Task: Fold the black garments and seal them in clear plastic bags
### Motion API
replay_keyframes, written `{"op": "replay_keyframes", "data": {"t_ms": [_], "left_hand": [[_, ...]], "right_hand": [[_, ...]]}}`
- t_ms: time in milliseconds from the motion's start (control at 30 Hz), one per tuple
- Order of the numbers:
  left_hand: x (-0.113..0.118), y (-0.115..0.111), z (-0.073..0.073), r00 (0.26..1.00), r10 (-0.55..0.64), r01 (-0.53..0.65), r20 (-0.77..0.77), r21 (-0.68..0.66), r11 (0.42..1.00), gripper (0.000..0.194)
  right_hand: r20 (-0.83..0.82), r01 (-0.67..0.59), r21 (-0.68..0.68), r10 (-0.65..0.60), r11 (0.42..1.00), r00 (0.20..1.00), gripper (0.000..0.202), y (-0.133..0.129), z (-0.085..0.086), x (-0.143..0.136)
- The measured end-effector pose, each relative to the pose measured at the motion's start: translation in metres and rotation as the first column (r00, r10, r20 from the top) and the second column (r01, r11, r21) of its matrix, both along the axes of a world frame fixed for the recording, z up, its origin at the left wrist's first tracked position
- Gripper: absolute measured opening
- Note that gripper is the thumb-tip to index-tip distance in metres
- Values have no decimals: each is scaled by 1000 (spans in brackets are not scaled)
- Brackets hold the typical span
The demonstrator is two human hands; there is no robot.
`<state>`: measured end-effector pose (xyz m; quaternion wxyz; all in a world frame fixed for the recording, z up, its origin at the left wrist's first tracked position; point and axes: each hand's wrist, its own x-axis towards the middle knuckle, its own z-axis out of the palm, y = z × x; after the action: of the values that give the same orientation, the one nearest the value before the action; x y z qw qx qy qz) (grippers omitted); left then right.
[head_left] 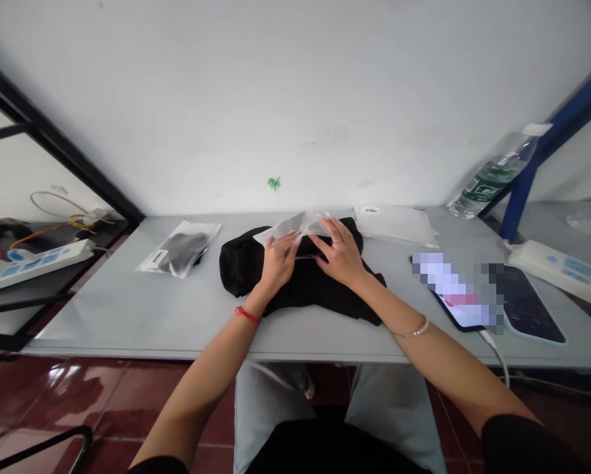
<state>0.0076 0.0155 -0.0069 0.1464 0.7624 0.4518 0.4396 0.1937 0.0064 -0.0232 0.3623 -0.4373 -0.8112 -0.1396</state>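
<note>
Black folded fabric (325, 291) lies on the grey table (186, 322) in front of me. A translucent plastic sheet or bag (295, 227) rests on the fabric's upper part. My left hand (278, 263) lies on the left side of the fabric, its fingertips at the plastic's lower edge and its fingers close together. My right hand (339, 253), wearing a ring, has its fingers spread over the plastic and the black fabric. The two hands are close but apart. What lies under the fingertips is partly hidden.
At the left lies a clear bag with dark contents (184, 249). Flat white plastic bags (398, 225) lie behind at the right. A water bottle (495, 174) leans against a blue post. Two phones (532, 304), one cabled, and a power strip (566, 270) are at the right.
</note>
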Motion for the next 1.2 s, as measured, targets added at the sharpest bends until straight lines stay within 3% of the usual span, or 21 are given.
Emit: {"op": "replay_keyframes", "data": {"t_ms": [200, 400, 467, 533, 600, 667, 767, 867, 967, 1067, 1200], "left_hand": [[0, -7, 6, 981, -181, 185, 74, -53, 981, 27], [-4, -3, 11, 948, -282, 305, 149, -171, 937, 33], [-11, 2, 12, 962, -194, 217, 191, -113, 970, 35], [-22, 11, 11, 981, 0, 10, 196, -53, 999, 33], [-34, 21, 7, 968, 179, -165, 173, -96, 982, 37], [-44, 31, 1, 961, 234, -193, 149, -248, 949, 41], [-52, 38, -6, 972, 187, -119, 140, -395, 911, 38], [-52, 40, -8, 966, 219, -156, 139, -362, 919, 34], [-56, 40, -2, 927, 352, -305, 127, -289, 907, 28], [-72, 42, 8, 831, 545, -525, 112, -167, 835, 22], [-108, 46, 17, 632, 749, -748, 198, -96, 656, 16]], "right_hand": [[20, 146, -169, -145, 975, 989, 55, 2, -1, 1], [51, 194, -145, -188, 970, 981, 33, 5, -1, 3], [42, 182, -120, -178, 976, 983, 36, 6, -2, 5], [25, 164, -92, -162, 982, 986, 43, 6, -4, 7], [5, 141, -62, -141, 988, 990, 47, 5, -6, 8], [-18, 117, -34, -118, 993, 993, 52, 3, -6, 8], [-54, 81, 1, -80, 997, 995, 58, 1, -6, 7], [-81, 53, 10, -52, 999, 995, 62, 0, -4, 7], [-88, 35, -22, -36, 999, 995, 65, -1, -3, 8], [-83, 6, -56, -11, 998, 996, 66, -1, -2, 8], [-89, -10, -67, 4, 998, 996, 63, -2, -1, 7]]}}
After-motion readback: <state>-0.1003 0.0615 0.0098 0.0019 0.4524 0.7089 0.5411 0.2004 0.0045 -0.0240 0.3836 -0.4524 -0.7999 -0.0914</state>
